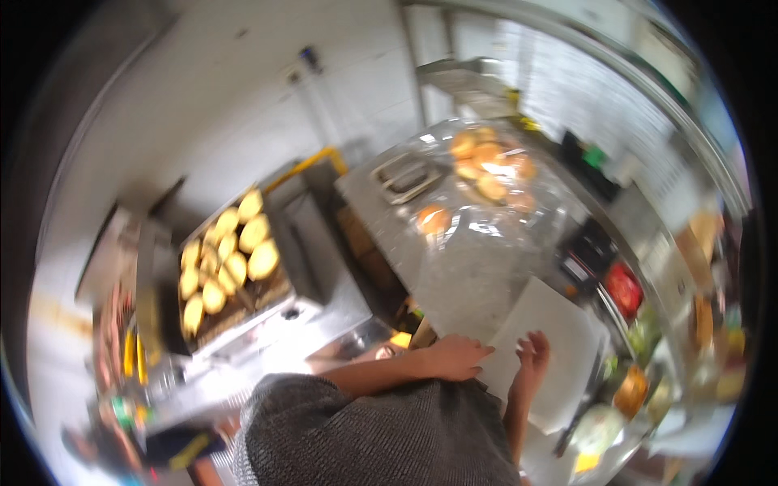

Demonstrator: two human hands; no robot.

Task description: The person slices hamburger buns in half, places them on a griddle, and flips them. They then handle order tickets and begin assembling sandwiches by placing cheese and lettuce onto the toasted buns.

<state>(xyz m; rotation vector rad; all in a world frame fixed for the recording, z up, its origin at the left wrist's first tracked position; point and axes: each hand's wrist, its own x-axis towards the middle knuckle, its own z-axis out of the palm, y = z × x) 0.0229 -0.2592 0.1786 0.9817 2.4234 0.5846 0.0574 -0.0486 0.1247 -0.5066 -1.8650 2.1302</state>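
Observation:
My left hand (460,358) reaches across the front of my body to the near left edge of a white cutting board (550,349). Its fingers are apart, and I see nothing in them. Over the board, my right hand (533,353) is raised with loosely bent fingers, also without a visible object. Motion blur softens both hands. Beyond them on the metal table (465,273) lies a clear plastic bag (480,225) with several bread buns (489,158). A single bun (433,219) sits nearer, at the bag's left side.
Left, a griddle (243,297) carries several bun halves (231,272), pale side up. A metal container (406,176) stands behind the single bun. Right of the board are a red package (623,290), green leaves (644,334) and a dark knife-like tool (568,432). A person (176,446) is at lower left.

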